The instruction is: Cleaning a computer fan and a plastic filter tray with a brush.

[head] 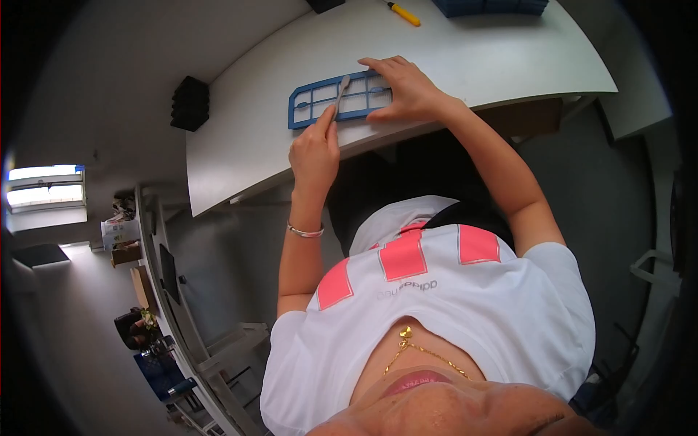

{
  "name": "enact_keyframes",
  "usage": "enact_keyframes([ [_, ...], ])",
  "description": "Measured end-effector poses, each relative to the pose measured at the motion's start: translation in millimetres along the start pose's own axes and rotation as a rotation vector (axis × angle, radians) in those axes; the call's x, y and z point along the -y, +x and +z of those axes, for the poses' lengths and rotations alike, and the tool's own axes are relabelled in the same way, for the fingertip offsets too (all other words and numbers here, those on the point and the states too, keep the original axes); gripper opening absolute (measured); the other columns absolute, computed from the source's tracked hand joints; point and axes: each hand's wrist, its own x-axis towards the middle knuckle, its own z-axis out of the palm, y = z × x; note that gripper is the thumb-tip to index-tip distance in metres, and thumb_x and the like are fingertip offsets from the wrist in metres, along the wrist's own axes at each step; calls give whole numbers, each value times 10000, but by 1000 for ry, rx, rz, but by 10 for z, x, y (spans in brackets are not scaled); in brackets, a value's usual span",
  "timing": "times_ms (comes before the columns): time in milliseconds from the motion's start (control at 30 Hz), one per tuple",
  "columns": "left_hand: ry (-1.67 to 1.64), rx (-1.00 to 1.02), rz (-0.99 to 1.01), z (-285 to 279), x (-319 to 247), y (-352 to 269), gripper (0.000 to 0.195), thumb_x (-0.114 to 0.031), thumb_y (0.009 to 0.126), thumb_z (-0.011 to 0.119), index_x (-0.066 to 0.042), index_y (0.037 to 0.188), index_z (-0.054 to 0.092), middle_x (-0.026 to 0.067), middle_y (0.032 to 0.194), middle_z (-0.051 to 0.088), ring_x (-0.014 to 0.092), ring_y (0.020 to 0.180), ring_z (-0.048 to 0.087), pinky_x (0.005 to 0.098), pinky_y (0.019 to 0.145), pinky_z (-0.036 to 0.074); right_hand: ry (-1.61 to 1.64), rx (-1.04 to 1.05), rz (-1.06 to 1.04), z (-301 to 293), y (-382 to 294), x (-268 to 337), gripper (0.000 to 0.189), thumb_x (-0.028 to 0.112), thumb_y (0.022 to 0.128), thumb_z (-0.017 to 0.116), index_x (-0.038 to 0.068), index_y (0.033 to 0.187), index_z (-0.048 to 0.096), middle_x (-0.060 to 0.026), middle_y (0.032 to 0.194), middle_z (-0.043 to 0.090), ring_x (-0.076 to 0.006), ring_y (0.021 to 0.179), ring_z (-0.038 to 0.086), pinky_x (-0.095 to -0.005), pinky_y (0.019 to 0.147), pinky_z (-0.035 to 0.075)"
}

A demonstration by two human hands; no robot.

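A blue plastic-framed filter panel with pale pleated mesh (322, 98) lies flat on the white table (245, 147), close to its near edge. My left hand (315, 155) pinches a slim, pale grey tool like a toothbrush (340, 97); its far end lies over the panel's middle bars. Whether its tip touches the mesh cannot be told. My right hand (411, 90) spans the panel's right end, thumb by the near side and fingers over the far side, covering that end.
A yellow-handled tool (404, 14) lies at the far side of the table. Beyond it to the right is a stack of blue plastic parts (491, 6). Black stacked objects (190, 103) stand by the table's left rim. A second table with various items runs along the left.
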Motion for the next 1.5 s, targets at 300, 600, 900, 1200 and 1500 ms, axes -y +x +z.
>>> enact_keyframes([
  [300, -49, 84, 43, -59, -140, -133, 307, -164, 947, 570, -112, 1237, 658, 177, 877, 707, 346, 773, 686, 424, 702, 535, -11, -19, -5, 58, -14, 37, 973, 461, 642, 826, 41, 1426, 432, -197, 1316, 568, -359, 1228, 498, -426, 1073, 391],
  [600, -52, -21, 97, -5, -147, -48, 303, -146, 944, 580, -115, 1235, 657, 174, 845, 698, 354, 743, 675, 420, 688, 533, 1, -4, -17, 28, 15, 15, 958, 421, 654, 834, 43, 1431, 419, -198, 1311, 561, -363, 1220, 491, -436, 1072, 381],
  [900, -29, 72, 72, -173, -191, -198, 291, -150, 941, 591, -124, 1222, 664, 161, 826, 693, 351, 735, 669, 417, 671, 529, -34, 12, -15, 2, 12, 3, 947, 434, 652, 833, 51, 1421, 433, -195, 1309, 558, -354, 1228, 490, -434, 1075, 380],
  [1200, -42, 124, 95, -344, -118, -291, 300, -137, 948, 588, -136, 1235, 677, 162, 862, 700, 315, 673, 645, 370, 648, 501, -68, 16, -33, 21, 6, -9, 938, 504, 655, 809, 56, 1404, 467, -169, 1341, 549, -328, 1253, 485, -426, 1063, 383],
  [1500, 16, 96, 65, -336, -102, -336, 302, -143, 939, 598, -152, 1233, 666, 132, 793, 675, 310, 711, 663, 403, 655, 522, -49, 24, -27, 57, -6, 12, 835, 446, 673, 812, 68, 1357, 517, -148, 1334, 543, -330, 1253, 472, -431, 1066, 371],
])
